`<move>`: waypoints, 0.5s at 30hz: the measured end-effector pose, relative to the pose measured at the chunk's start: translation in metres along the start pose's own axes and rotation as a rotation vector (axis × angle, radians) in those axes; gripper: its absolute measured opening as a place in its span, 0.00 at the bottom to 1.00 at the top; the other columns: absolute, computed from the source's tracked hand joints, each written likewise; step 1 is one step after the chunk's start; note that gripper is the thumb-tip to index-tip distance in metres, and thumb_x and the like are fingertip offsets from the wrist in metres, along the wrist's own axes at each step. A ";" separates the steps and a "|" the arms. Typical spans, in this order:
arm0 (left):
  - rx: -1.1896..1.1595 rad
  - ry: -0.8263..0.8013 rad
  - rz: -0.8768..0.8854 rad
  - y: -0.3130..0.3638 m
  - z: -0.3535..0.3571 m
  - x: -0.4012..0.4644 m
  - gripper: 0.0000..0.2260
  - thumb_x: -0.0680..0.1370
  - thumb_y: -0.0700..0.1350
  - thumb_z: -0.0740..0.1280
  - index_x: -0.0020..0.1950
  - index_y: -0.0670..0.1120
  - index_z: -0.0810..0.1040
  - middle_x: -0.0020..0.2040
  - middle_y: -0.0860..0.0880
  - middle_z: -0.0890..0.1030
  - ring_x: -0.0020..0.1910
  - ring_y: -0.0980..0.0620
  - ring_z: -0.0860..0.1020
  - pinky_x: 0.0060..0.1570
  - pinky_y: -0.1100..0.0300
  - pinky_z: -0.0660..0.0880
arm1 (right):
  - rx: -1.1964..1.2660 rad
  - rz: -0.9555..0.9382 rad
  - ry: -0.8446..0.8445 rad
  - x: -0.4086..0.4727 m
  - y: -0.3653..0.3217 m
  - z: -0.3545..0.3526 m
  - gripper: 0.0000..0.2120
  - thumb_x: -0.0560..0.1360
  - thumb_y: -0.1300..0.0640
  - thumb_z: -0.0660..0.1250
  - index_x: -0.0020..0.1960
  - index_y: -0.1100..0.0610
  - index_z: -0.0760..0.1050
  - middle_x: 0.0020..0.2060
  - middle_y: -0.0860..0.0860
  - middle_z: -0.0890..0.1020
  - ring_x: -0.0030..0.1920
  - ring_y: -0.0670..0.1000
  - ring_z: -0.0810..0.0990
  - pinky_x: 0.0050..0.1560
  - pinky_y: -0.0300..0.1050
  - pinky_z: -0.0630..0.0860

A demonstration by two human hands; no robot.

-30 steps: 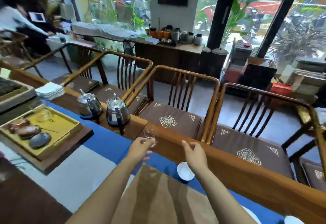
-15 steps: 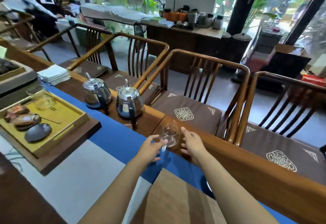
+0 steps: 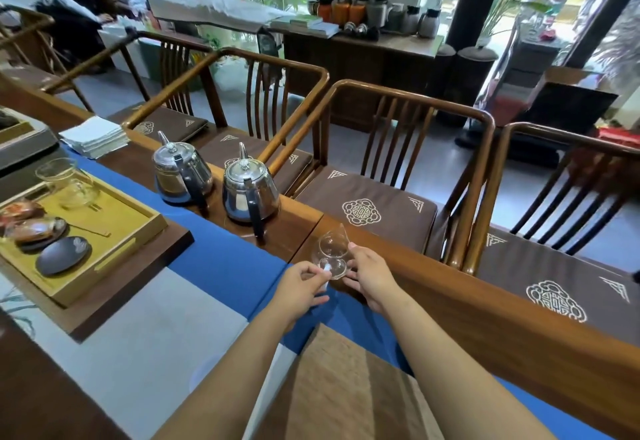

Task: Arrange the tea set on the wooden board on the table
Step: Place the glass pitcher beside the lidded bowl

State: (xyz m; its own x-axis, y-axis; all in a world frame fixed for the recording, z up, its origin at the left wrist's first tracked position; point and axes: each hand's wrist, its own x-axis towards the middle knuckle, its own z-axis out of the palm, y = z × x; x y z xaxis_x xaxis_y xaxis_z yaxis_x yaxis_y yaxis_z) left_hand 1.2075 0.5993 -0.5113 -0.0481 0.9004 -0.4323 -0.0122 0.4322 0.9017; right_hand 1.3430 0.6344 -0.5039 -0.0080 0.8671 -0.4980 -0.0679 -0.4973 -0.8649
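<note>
Glass is the material in hand: a clear glass pitcher [image 3: 329, 255] with a pointed spout is being held between both hands at the far edge of the tabletop [image 3: 485, 315], where blue runner [image 3: 221, 259] meets the wooden rim. The left hand [image 3: 300, 288] is pinching the base of the pitcher between fingertips; a small pale item is also pressed there, and it is too small to identify. The right hand [image 3: 369, 275] is closing around the far side of the pitcher, fingers narrow against the glass. A second ago only the left hand was carrying the pitcher and the right was hanging open beside it; the right has since been closing in, and the pitcher is now sitting lower, near the runner. This suggests a two-handed set-down or a transfer is under way. The wooden board [image 3: 346, 391] is lying nearer the viewer, below the forearms, and the pitcher is not yet on it. Two steel kettles [image 3: 251, 190] are standing to the left along the far edge, apart from the hands.
</note>
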 end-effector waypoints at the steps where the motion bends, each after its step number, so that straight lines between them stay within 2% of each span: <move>1: 0.001 -0.007 0.009 0.004 -0.001 -0.004 0.06 0.77 0.43 0.68 0.41 0.44 0.75 0.46 0.43 0.78 0.49 0.46 0.80 0.45 0.59 0.81 | 0.001 -0.011 0.003 -0.006 -0.004 0.000 0.15 0.81 0.51 0.56 0.60 0.59 0.74 0.44 0.52 0.82 0.48 0.50 0.83 0.48 0.43 0.80; 2: 0.003 -0.016 0.024 0.009 -0.001 -0.008 0.06 0.77 0.43 0.68 0.42 0.43 0.75 0.46 0.43 0.78 0.49 0.46 0.80 0.44 0.60 0.81 | 0.001 -0.024 0.004 -0.013 -0.009 -0.001 0.13 0.81 0.52 0.56 0.59 0.58 0.74 0.45 0.52 0.82 0.47 0.49 0.82 0.42 0.39 0.78; 4: 0.004 -0.039 0.054 0.020 -0.001 -0.019 0.07 0.77 0.43 0.68 0.45 0.40 0.76 0.48 0.42 0.78 0.51 0.46 0.80 0.45 0.59 0.81 | 0.017 -0.056 0.017 -0.025 -0.018 -0.003 0.13 0.81 0.52 0.56 0.59 0.57 0.74 0.48 0.53 0.82 0.49 0.49 0.82 0.41 0.37 0.77; 7: 0.010 -0.071 0.099 0.043 0.003 -0.048 0.09 0.77 0.43 0.68 0.49 0.36 0.77 0.47 0.43 0.79 0.51 0.46 0.80 0.45 0.60 0.82 | 0.057 -0.095 0.064 -0.054 -0.034 -0.008 0.15 0.80 0.50 0.58 0.63 0.55 0.73 0.56 0.55 0.81 0.57 0.53 0.81 0.55 0.46 0.79; 9: 0.003 -0.109 0.107 0.054 0.008 -0.070 0.08 0.77 0.43 0.68 0.48 0.38 0.76 0.45 0.44 0.78 0.48 0.48 0.80 0.45 0.60 0.82 | 0.097 -0.104 0.096 -0.079 -0.038 -0.014 0.15 0.80 0.50 0.58 0.62 0.55 0.74 0.57 0.56 0.81 0.58 0.54 0.80 0.60 0.49 0.77; 12: 0.012 -0.189 0.085 0.061 0.022 -0.112 0.06 0.76 0.43 0.69 0.42 0.42 0.76 0.43 0.44 0.77 0.46 0.48 0.80 0.48 0.54 0.82 | 0.139 -0.121 0.168 -0.122 -0.030 -0.028 0.17 0.79 0.48 0.59 0.62 0.55 0.75 0.55 0.58 0.82 0.57 0.56 0.81 0.52 0.46 0.78; 15: 0.019 -0.252 0.044 0.057 0.033 -0.150 0.06 0.76 0.42 0.70 0.40 0.43 0.75 0.41 0.44 0.76 0.44 0.48 0.79 0.45 0.54 0.83 | 0.133 -0.111 0.270 -0.161 -0.016 -0.044 0.17 0.78 0.48 0.60 0.61 0.56 0.76 0.48 0.53 0.82 0.48 0.52 0.81 0.45 0.45 0.77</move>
State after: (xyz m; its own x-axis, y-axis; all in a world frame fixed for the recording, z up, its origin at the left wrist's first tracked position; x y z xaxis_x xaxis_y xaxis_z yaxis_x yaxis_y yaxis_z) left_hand 1.2473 0.4905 -0.3954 0.2021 0.9013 -0.3832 0.0032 0.3907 0.9205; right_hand 1.3895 0.5012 -0.4128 0.2703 0.8688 -0.4149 -0.1833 -0.3766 -0.9081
